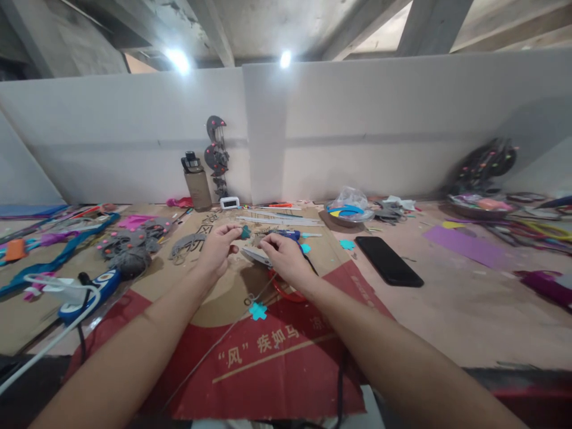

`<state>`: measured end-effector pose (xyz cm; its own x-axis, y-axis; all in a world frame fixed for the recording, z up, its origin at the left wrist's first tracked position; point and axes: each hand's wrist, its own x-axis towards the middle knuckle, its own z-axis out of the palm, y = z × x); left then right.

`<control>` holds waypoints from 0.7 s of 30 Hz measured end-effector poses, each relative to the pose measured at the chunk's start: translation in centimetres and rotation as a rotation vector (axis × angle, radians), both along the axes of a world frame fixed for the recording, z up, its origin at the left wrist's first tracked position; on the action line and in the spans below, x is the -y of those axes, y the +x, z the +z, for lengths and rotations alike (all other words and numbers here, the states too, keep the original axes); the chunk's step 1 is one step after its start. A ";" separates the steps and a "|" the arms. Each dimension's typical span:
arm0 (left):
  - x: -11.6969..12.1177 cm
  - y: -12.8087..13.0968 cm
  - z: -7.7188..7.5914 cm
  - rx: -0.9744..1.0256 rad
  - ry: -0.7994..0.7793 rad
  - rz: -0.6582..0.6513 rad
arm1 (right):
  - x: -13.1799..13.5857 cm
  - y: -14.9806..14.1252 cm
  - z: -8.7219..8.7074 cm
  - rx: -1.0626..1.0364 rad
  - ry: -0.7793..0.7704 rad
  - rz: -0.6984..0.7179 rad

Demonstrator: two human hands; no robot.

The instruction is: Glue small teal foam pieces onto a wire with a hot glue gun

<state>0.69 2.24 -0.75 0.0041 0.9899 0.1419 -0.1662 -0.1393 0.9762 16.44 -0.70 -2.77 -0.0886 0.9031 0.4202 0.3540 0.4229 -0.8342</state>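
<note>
Both my arms reach out over a red and tan cardboard sheet [277, 357] on the table. My left hand [220, 247] is closed in a pinch on a small teal foam piece [245, 232]. My right hand [283, 256] rests close beside it, fingers curled over a blue glue gun [291, 235] whose black cord runs toward me. A grey foam shape [255, 256] lies between the hands. Another teal cut-out [258, 310] lies on the cardboard nearer me, and two more [347, 244] lie to the right.
A black phone [388, 261] lies to the right. A bottle [197, 180] and a small clock [230, 202] stand by the white partition. Grey foam pieces and coloured scraps [129, 244] cover the left; a blue device with white cable [89, 292] sits near left. Purple sheet [467, 245] at right.
</note>
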 end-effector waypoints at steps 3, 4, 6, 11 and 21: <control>-0.5 -0.6 0.3 0.035 -0.021 0.050 | 0.1 -0.2 -0.1 -0.023 -0.035 0.050; -0.7 -0.8 0.5 0.047 -0.028 0.067 | 0.2 -0.3 0.0 -0.058 -0.061 0.063; -1.3 -1.6 0.9 0.086 -0.036 0.101 | 0.4 -0.5 0.4 -0.180 -0.152 0.107; -3.5 -4.3 1.6 0.230 -0.023 0.204 | 1.0 0.0 2.1 -0.589 -0.373 0.292; -4.7 -5.5 0.6 0.270 -0.037 0.199 | 1.9 0.6 2.9 -0.201 -0.225 0.492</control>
